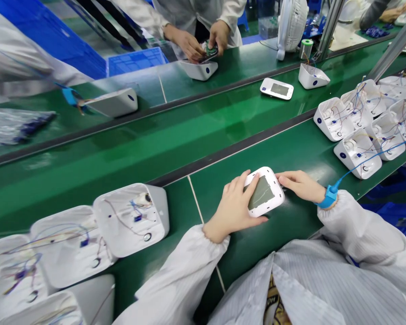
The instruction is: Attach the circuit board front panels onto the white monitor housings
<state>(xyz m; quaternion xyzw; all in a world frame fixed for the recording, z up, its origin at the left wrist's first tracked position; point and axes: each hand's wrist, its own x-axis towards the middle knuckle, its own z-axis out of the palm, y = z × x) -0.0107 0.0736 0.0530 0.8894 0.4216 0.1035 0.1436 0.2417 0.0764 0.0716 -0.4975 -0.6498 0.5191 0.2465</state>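
A white device with a grey screen (264,192) lies on the green bench in front of me. My left hand (233,207) wraps its left side, fingers over the top edge and thumb under the lower edge. My right hand (301,184) touches its right edge with fingers curled; a blue wrist strap (329,197) with a blue cord sits on that wrist.
Open white housings with loose wires (131,219) lie in a row at my left; several more (357,151) stand at the right. A green conveyor belt (155,140) runs across the middle. Beyond it another person's hands (203,43) work on a white unit (199,70); a finished unit (276,88) and a fan (291,22) stand nearby.
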